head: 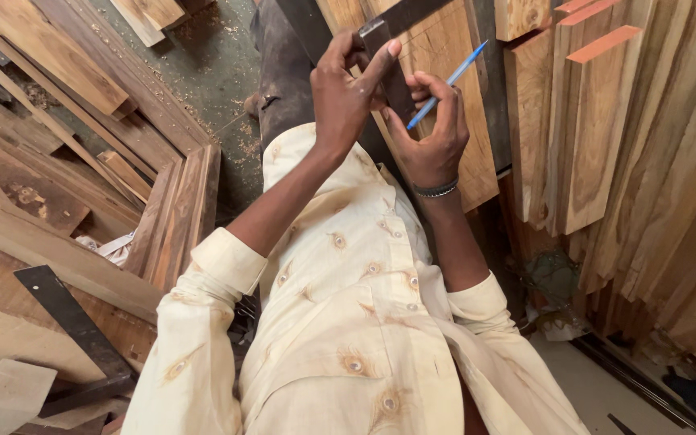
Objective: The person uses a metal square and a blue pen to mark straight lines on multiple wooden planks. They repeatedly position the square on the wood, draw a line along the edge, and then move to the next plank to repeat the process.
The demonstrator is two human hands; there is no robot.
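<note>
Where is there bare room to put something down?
Bare green floor, dusted with sawdust, lies between the left plank pile and the person's legs. A pale floor strip shows bottom right. Elsewhere planks crowd everything.

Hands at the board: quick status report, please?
Left hand presses metal square on wooden board. Right hand holds blue pen. Nothing in the way.

Soft, even daylight fills the view, bright without harsh glare. The pale shirt [348,322] at 6 o'clock is the brightest area, close to washed out on its folds. Shadows are faint and diffuse; the deepest dark sits in the gaps between the upright boards [606,129] at 3 o'clock. The middle is sharp. Toward the edges, straight planks [50,48] at 10 o'clock bow and stretch from wide-angle distortion, and the 7 o'clock corner is slightly soft.
</note>
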